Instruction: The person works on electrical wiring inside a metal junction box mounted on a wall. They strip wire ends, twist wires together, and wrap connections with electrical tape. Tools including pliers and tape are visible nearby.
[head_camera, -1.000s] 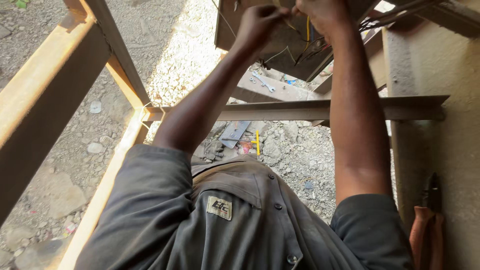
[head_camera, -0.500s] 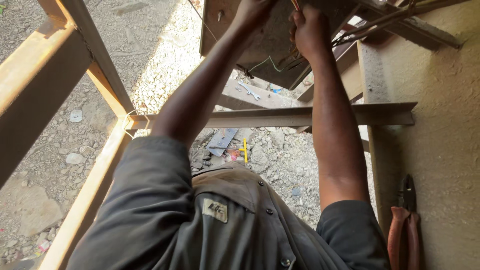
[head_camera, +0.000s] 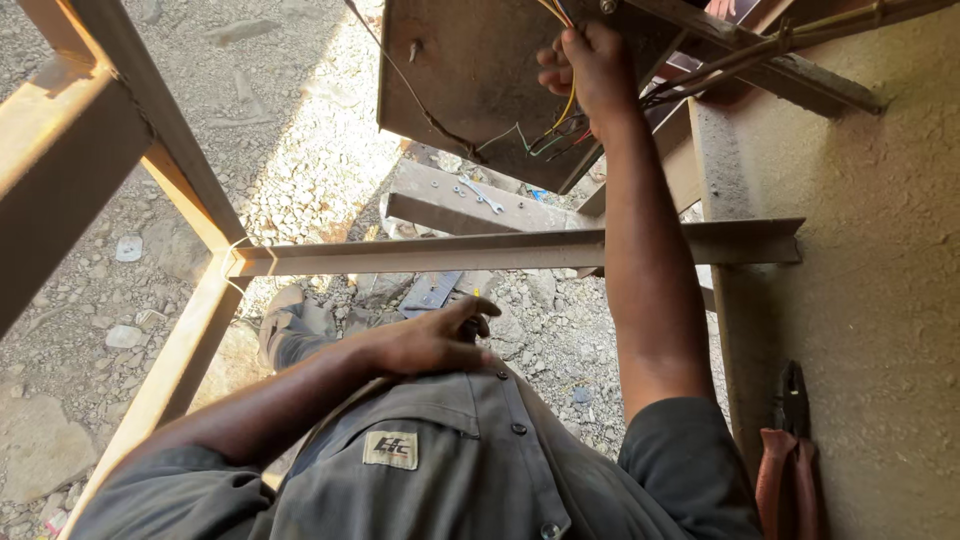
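Right hand (head_camera: 592, 68) — yellow wire (head_camera: 567, 105) near-vertical

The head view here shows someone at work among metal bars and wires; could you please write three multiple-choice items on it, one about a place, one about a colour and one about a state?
1. Where do the pliers lie?
A. on the ledge at lower right
B. on the gravel
C. in the left hand

2. What colour are the pliers' handles?
A. blue
B. reddish-brown
C. yellow

3. What is the right hand doing?
A. resting on the shirt
B. gripping wires at the metal plate
C. lifting the spanner

Answers:
1 A, since they rest on the pale surface beside the upright bar.
2 B, as both grips show that tone.
3 B, as its fingers close on a yellow wire; the left hand is down by the chest.
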